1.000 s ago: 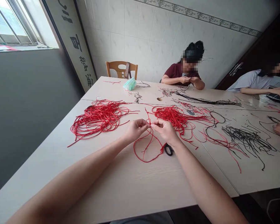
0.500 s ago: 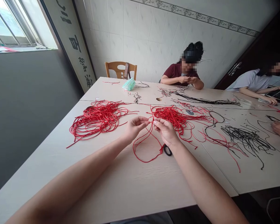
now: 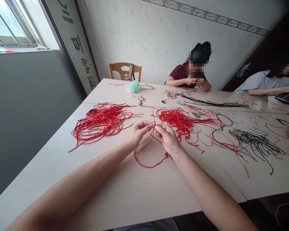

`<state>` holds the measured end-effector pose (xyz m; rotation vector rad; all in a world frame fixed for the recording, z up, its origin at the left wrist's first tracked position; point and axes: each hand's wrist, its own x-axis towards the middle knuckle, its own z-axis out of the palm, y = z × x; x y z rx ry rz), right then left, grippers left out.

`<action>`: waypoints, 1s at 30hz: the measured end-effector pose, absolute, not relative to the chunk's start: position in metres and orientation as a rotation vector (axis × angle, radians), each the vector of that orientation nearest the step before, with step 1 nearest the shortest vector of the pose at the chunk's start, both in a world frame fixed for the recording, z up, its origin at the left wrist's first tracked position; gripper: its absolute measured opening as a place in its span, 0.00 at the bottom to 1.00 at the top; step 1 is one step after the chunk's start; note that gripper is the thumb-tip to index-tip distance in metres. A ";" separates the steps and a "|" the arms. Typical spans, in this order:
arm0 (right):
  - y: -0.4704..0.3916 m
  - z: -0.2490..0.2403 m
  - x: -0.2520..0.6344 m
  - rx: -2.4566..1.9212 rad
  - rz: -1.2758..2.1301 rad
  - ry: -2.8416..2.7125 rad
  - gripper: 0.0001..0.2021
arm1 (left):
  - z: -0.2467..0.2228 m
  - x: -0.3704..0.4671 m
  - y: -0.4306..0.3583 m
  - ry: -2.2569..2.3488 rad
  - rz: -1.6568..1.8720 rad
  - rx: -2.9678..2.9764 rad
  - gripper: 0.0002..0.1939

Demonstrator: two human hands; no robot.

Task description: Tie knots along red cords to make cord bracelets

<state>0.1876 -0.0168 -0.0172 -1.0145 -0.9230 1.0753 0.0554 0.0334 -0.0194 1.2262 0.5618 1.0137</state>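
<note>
Between my two hands is a red braided cord (image 3: pixel 148 167), its loop hanging toward me onto the table. My left hand (image 3: pixel 141 132) is closed in a pinch on the cord beside a small knot (image 3: pixel 154 124). From the other side my right hand (image 3: pixel 167 136) pinches the same cord, thumb and fingertips close to that knot. A tuft of cord ends shows near my right wrist, at the loop's right side. Beyond my left hand lies a loose pile of red cords (image 3: pixel 103 120); a bundle of red braided cords (image 3: pixel 177 120) lies just past my right hand.
Black cords (image 3: pixel 255 141) lie tangled at the right, with a long black bundle (image 3: pixel 212 103) farther back. A pale green packet (image 3: pixel 133 86) stands near the far edge. Across the table (image 3: pixel 91 186) a person in maroon (image 3: pixel 178 75) handles something small; another person (image 3: pixel 255 84) sits at right.
My right hand has moved slightly left, nearer my left hand, and the knot and loop have shifted left too. The black scissor-like ring by my right wrist is now mostly covered.
</note>
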 end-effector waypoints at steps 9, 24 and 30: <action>-0.019 -0.015 0.181 -1.023 1.112 -0.881 0.11 | -0.017 0.052 0.032 0.616 1.026 1.512 0.08; -0.018 -0.021 0.182 -1.142 0.844 -0.993 0.10 | -0.020 0.052 0.034 0.615 1.068 1.606 0.11; -0.020 -0.020 0.184 -1.255 0.660 -1.099 0.09 | -0.020 0.053 0.032 0.568 1.024 1.397 0.14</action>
